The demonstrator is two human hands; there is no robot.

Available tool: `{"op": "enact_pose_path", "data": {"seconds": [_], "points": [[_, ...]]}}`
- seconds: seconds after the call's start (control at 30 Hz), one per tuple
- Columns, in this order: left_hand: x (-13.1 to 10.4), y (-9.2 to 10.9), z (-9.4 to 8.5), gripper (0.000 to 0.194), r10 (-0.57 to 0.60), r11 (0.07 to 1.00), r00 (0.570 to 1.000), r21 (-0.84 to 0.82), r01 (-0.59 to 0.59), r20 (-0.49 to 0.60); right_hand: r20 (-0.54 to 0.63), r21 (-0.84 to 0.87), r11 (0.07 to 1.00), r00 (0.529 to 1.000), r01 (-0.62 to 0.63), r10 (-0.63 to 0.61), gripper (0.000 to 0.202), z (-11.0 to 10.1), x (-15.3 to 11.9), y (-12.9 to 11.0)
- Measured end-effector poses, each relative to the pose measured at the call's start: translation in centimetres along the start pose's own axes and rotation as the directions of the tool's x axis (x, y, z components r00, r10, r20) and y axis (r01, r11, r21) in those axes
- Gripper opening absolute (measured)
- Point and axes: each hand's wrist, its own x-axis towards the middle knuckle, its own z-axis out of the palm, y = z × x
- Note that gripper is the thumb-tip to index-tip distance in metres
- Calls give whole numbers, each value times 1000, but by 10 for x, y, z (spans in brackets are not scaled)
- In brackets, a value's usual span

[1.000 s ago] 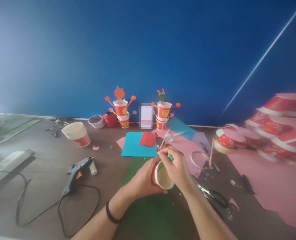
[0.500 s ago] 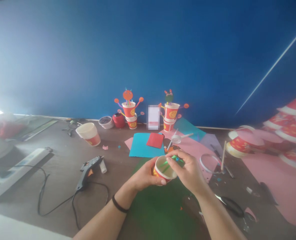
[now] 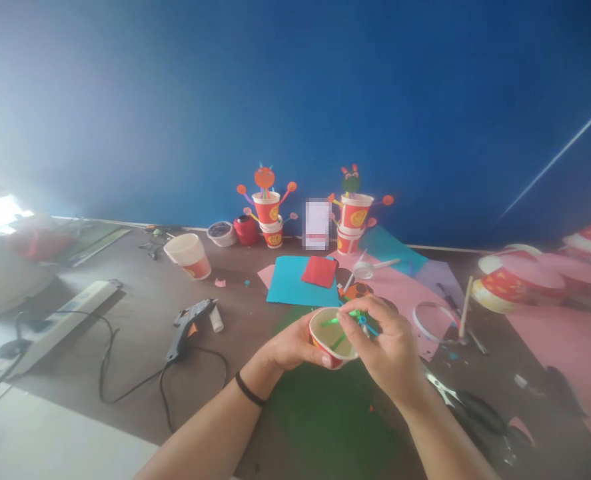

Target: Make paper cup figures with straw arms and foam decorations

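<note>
A red and white paper cup, tilted with its mouth toward me, is gripped in my left hand; the thumb presses on the near side. My right hand is at the cup's right rim, thumb and forefinger pinching bright green strips that reach into the cup. Thin blue strips show between the right fingers. Whether the strips are fixed to the cup is hidden by the fingers. Below both hands lies a green sheet.
A corded glue gun and a power strip lie left. Behind stand an open cup and two decorated cup figures, with blue paper before them. Scissors and stacked cups are right.
The view has swung slightly left and down, so the table things sit further right. Both hands keep their grip; the right fingers have barely shifted at the rim.
</note>
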Motion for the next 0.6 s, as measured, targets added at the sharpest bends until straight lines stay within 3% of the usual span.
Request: {"op": "enact_pose_path", "data": {"seconds": [0.1,0.43,0.6], "points": [[-1,2,-3,73,-51,992,982,-103,71,181,23,24,998,998,57,-58,3,-1,-2,-4],[0,-4,-12,71,-9,992,970,-123,40,241,56,98,991,994,86,-92,7,-2,-7,-6],[-1,0,-15,71,-44,990,959,-116,80,281,52,130,984,990,121,-129,10,0,-9,-7]]}}
